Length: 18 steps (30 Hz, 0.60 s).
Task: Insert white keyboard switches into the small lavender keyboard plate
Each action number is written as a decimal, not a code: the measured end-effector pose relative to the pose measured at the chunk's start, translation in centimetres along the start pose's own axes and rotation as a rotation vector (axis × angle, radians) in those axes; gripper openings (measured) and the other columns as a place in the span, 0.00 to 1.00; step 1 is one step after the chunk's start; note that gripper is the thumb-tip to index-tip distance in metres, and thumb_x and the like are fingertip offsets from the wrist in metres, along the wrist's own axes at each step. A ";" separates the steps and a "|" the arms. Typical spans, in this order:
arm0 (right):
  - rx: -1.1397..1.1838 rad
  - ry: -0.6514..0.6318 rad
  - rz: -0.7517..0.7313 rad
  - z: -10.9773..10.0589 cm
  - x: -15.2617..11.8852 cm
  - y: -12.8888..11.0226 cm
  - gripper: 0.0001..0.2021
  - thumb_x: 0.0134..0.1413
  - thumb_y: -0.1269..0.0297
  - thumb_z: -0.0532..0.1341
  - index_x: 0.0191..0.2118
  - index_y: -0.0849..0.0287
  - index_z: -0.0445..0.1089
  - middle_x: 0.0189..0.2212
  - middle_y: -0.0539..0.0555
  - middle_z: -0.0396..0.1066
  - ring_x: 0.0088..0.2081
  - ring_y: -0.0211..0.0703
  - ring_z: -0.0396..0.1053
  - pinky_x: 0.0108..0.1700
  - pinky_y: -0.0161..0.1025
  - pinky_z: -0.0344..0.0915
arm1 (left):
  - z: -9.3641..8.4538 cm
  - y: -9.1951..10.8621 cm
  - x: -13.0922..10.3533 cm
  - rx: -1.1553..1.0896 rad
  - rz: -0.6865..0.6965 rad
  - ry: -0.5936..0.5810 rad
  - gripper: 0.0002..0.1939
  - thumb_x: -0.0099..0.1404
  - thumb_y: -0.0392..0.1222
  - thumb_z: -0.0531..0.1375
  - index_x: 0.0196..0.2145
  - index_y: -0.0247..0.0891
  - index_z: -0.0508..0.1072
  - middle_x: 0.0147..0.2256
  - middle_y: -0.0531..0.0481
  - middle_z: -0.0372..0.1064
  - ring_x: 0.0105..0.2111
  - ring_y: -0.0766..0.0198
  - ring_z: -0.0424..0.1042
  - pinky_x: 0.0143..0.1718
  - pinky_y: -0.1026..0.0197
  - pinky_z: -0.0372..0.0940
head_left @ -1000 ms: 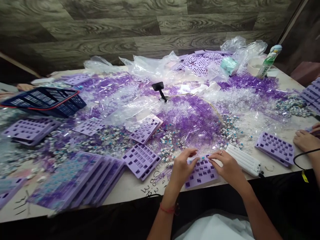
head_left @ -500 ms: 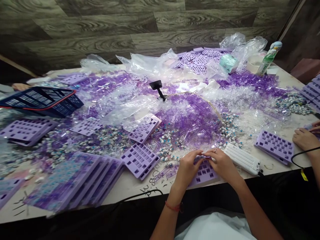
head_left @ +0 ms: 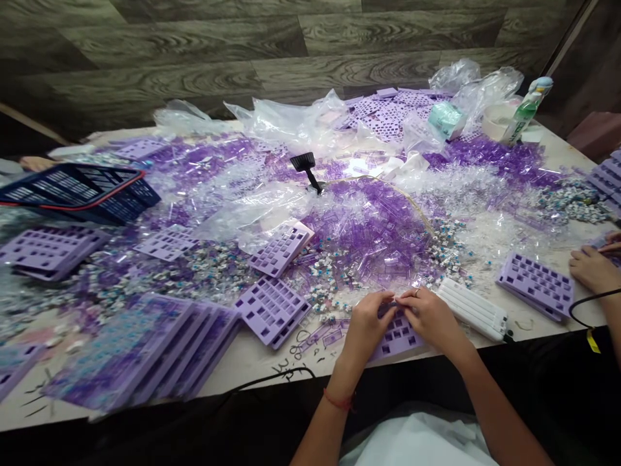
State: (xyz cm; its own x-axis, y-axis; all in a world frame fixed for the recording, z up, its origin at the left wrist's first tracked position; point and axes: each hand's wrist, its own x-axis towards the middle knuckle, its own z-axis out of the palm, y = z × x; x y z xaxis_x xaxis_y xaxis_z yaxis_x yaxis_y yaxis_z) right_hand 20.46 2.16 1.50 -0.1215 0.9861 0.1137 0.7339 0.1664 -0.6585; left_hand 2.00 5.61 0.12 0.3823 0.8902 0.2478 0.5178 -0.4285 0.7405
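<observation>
A light purple keyboard plate point(head_left: 396, 338) with square holes lies at the table's front edge, under both of my hands. My left hand point(head_left: 369, 323) is closed, its thumb and fingers bent together over the plate's far left part. Opposite it, my right hand point(head_left: 429, 320), with a ring on one finger, is closed too, fingertips nearly meeting those of the left. Whatever small thing the fingertips pinch is hidden. Close by on the right lies a white bar-shaped object point(head_left: 473, 310). Beyond the hands spreads a heap of clear purple pieces point(head_left: 383, 226) with loose white-and-blue key switches point(head_left: 449, 249).
Stacked purple plates point(head_left: 272, 310) lie left of my hands, beside a leaning row of filled plates point(head_left: 145, 349). A blue basket point(head_left: 77, 194) stands far left, a black brush point(head_left: 305, 165) mid-table, a green bottle point(head_left: 524, 116) at back right. A co-worker's hand point(head_left: 594, 268) is at right.
The view has shifted slightly. My fingertips have moved a little apart over the same plate, and both hands otherwise keep their place.
</observation>
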 end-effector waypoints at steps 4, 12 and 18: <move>0.016 -0.123 0.119 -1.2 1.1 -0.6 0.10 0.62 0.67 0.63 0.46 0.53 0.80 0.44 0.53 0.79 0.47 0.45 0.74 0.51 0.39 0.68 | 0.1 0.0 0.2 -0.024 -0.027 -0.001 0.07 0.65 0.36 0.65 0.43 0.40 0.76 0.38 0.50 0.78 0.39 0.60 0.79 0.44 0.57 0.74; -0.363 -0.506 0.280 -3.6 6.2 -3.8 0.09 0.60 0.63 0.65 0.44 0.50 0.81 0.44 0.53 0.81 0.50 0.46 0.76 0.45 0.35 0.66 | -0.1 0.0 0.6 -0.068 -0.102 -0.065 0.12 0.61 0.33 0.68 0.43 0.41 0.76 0.39 0.50 0.80 0.39 0.59 0.81 0.45 0.58 0.74; -0.508 -0.607 0.268 -3.2 9.1 -5.8 0.14 0.50 0.69 0.71 0.44 0.59 0.81 0.43 0.66 0.80 0.48 0.57 0.78 0.45 0.39 0.69 | -0.4 1.1 1.3 0.077 -0.163 -0.123 0.15 0.58 0.29 0.69 0.41 0.41 0.76 0.37 0.50 0.81 0.40 0.55 0.81 0.44 0.57 0.72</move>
State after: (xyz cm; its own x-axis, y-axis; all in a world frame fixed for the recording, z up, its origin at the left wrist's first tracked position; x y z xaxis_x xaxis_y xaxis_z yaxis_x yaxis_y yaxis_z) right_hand 17.18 10.16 8.75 -0.1320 0.8470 -0.5150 0.9836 0.0477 -0.1737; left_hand 2.77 6.34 1.54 0.3766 0.9251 0.0477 0.6357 -0.2955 0.7132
